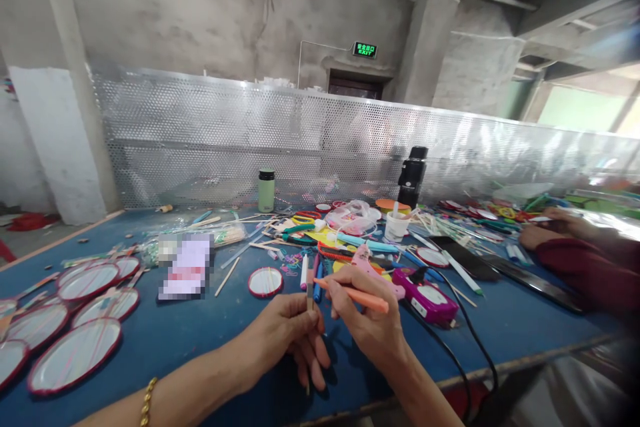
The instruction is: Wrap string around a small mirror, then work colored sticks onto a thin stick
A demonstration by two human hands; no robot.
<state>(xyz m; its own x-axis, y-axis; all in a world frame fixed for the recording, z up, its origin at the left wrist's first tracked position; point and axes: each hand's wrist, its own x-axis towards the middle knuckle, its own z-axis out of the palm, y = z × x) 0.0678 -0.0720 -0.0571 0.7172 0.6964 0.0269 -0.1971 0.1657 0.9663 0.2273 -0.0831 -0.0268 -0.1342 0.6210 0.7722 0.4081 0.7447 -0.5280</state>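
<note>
Between the thumb and fingers of my left hand (293, 327) a thin wooden craft stick (309, 300) stands upright, its upper end coloured. My right hand (370, 323) grips an orange marker (367, 298) like a pen. The marker's tip points left and is at or very close to the top part of the stick; I cannot tell whether they touch. Just beyond my hands lie a pink marker (304, 272), a blue marker (318, 283) and a small round white disc with a red rim (265, 282). A pink glue gun (364, 259) lies behind my right hand.
Several red-rimmed discs (75, 357) lie at left, beside a phone (186, 267). A purple box (425, 297) with black cables sits at right. Behind are a white cup (397, 225), a green tumbler (267, 191) and a black thermos (413, 177). Another person's hand (543, 230) is far right.
</note>
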